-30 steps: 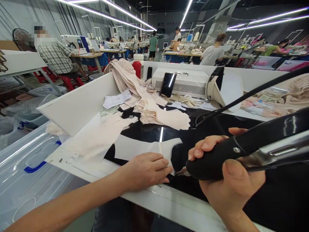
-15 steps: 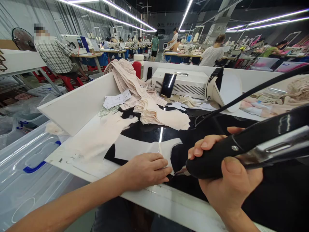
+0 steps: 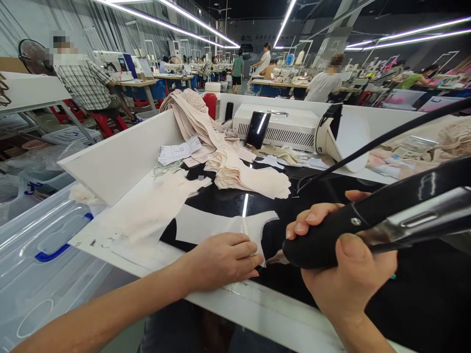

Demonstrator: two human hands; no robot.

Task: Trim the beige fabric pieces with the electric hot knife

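Note:
A pale cut fabric piece [image 3: 209, 223] lies flat on the glossy black work surface [image 3: 316, 289], a narrow light strip crossing it. My left hand [image 3: 226, 260] rests palm down on its near right part, fingers stretched out and close together, holding it against the surface. My right hand [image 3: 349, 274] is wrapped around a black corded hand tool [image 3: 327, 235] with a shiny metal lever, thumb against the lever's side. The tool's narrow tip points left and reaches the fabric's right edge, close to my left fingertips. Whether the tip touches the cloth, I cannot tell.
Stacked beige cut pieces [image 3: 253, 179] lie beyond the fabric, with more pale cloth [image 3: 154, 203] to the left. Behind are a phone [image 3: 257, 128], a white vented box [image 3: 290, 127] and a red thread cone [image 3: 210, 105]. The tool's black cable [image 3: 382, 135] crosses the right side.
My right hand and the tool have shifted very slightly, the tool's body tipping a little. My left hand and the fabric stay where they were.

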